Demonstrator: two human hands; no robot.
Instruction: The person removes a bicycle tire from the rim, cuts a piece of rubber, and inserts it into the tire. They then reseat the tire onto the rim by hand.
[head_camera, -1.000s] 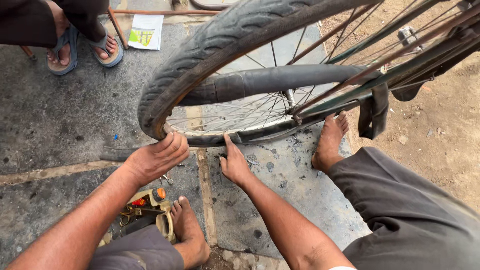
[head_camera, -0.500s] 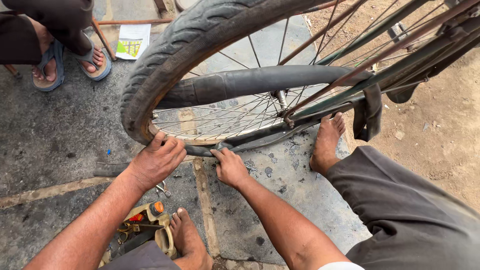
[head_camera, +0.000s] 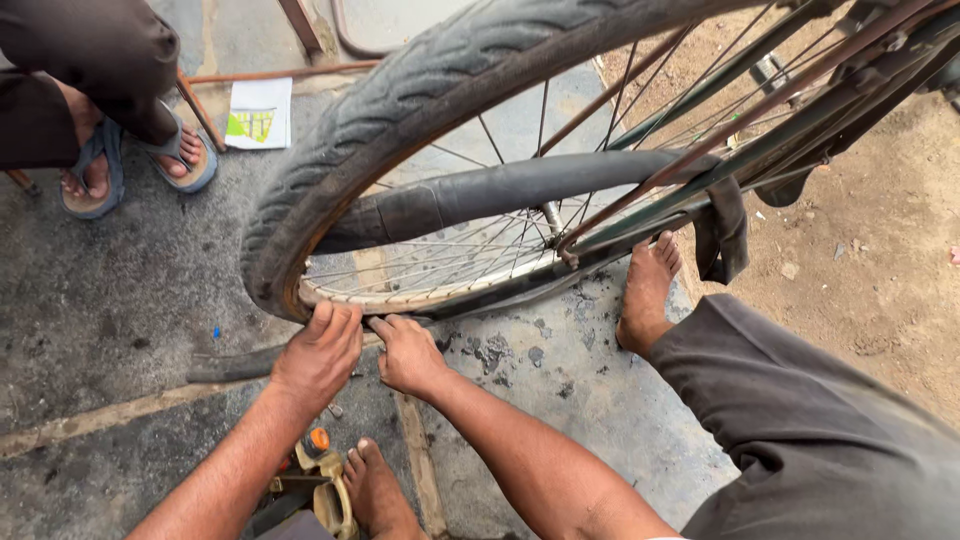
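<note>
Both hands are pressed side by side at the lowest part of the tyre (head_camera: 400, 110), where it meets the ground. The left hand (head_camera: 318, 355) is curled over the tyre's edge, its fingers (head_camera: 330, 318) hooked against the rim (head_camera: 420, 295); the right hand (head_camera: 408, 352) is set just beside it, fingers bent and pushing at the same edge — whether anything is pinched between them cannot be told. Above the hands, inside the wheel, a black inner tube (head_camera: 500, 190) is seen hanging loose across the spokes (head_camera: 490, 150). Right of the tyre, a bare foot (head_camera: 645, 300) is planted on the cracked concrete (head_camera: 120, 290), under the bike frame (head_camera: 760, 140). Below the hands, a second bare foot (head_camera: 375, 495) is placed beside a small tool (head_camera: 325, 475) with an orange part. Far to the left of the tyre, another person's sandalled feet (head_camera: 135, 160) are seen — and, near them, a white sheet of paper (head_camera: 258, 112) lying flat.
</note>
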